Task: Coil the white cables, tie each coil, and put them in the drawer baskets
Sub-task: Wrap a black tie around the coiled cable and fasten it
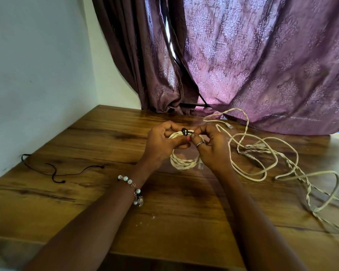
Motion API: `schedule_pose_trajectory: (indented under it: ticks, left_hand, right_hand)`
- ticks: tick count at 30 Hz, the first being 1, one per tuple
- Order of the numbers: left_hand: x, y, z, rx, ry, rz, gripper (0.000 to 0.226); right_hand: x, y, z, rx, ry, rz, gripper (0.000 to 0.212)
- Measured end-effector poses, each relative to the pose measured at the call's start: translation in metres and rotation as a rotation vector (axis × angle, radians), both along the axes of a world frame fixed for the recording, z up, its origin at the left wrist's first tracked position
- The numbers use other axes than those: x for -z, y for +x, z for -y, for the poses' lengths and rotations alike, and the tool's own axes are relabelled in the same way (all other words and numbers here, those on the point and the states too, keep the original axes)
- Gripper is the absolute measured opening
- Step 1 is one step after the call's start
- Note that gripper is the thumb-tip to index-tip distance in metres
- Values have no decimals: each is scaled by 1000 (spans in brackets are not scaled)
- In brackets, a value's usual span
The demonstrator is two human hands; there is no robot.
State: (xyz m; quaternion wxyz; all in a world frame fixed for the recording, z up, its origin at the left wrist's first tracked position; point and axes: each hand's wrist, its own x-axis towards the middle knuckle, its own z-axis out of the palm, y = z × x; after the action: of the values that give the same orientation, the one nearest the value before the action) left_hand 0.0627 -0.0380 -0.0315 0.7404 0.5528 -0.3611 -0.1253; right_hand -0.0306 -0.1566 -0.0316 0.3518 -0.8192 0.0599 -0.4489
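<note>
Curtain [262, 61]: purple patterned fabric fills the upper right of the frame, its hem draped onto the back edge of the desk; a darker brown panel hangs just left of it.
Wall [37, 65]: plain white, upper left of the frame.
Desk [86, 192]: dark wood-grain top across the whole lower half of the frame.
Loose white cables [262, 155]: an uncoiled tangle on the right side of the desk, with twisted strands and plain strands looping over one another; one pale plug end lies near the curtain hem.
Coiled white cable [184, 163]: a small coil at the centre of the frame, held between both hands, its lower loops resting on or just above the desk; a clear plug end hangs at its lower right.
Left hand [160, 141]: fingers curled round the upper left of the coil, gripping it.
Right hand [209, 145]: fingers curled, fingertips pinching at the black tie on top of the coil; a ring on one finger.
Black tie [184, 131]: wrapped round the top of the coil, between the two hands.
Black cords [67, 173]: thin strands lying loose on the left of the desk.
Bracelet [133, 190]: white beads on the left wrist.
Writing: none can be read.
</note>
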Motion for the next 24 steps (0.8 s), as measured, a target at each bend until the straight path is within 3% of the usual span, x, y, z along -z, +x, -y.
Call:
schedule_pose_trajectory:
  ticks: [7, 14, 20, 24]
  left_hand:
    - [-4, -3, -1, 14, -5, 5, 20]
    - [-1, -2, -1, -51, 42, 58, 24]
    - [-1, 1, -2, -112, -29, -5, 28]
    - [-1, -1, -1, -88, -20, 19, 26]
  right_hand:
    - [0, -1, 3, -59, -20, 16, 7]
    - [-2, 2, 2, 109, -282, 108, 8]
    - [-1, 2, 8, 156, -279, 100, 21]
    - [-2, 2, 7, 146, -320, 106, 15]
